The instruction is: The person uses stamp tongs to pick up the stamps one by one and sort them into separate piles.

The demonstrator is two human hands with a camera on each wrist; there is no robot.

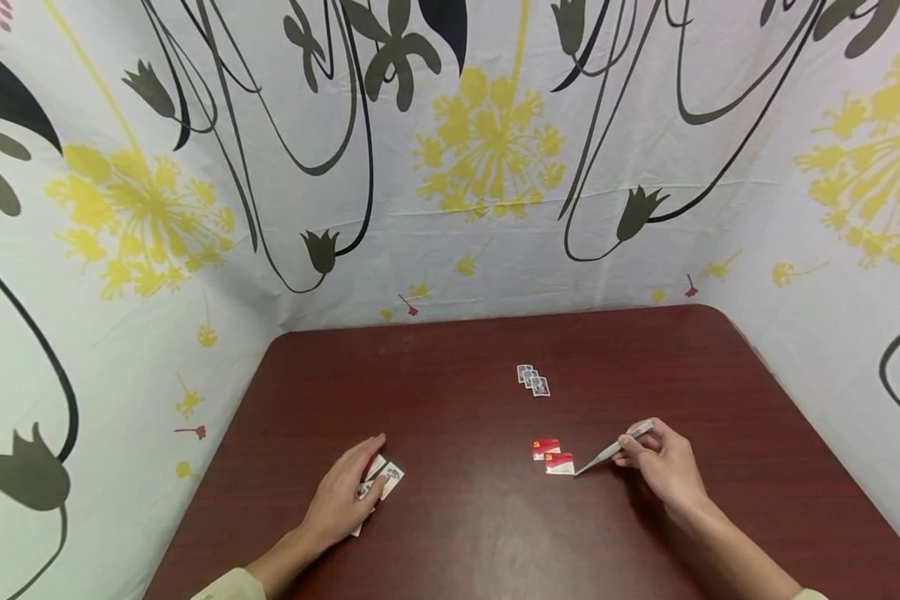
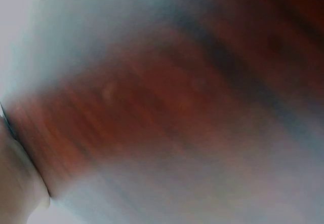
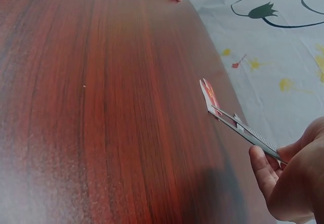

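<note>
Head view: the right hand [image 1: 667, 468] pinches tweezers [image 1: 609, 453], tips at the nearer red-and-white card [image 1: 559, 467] on the bench [image 1: 457, 546]! The left hand [image 1: 341, 493] lies over pale cards [image 1: 392, 481]; whether it grips them, I can't tell.

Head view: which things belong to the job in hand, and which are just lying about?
Seemingly in the job:
right hand, holding tweezers
two red-and-white cards, one at the tweezers' tips
left hand, over loose cards
three grey-and-white cards farther back, probably

Only surroundings:
brown table
flower-patterned cloth
</note>
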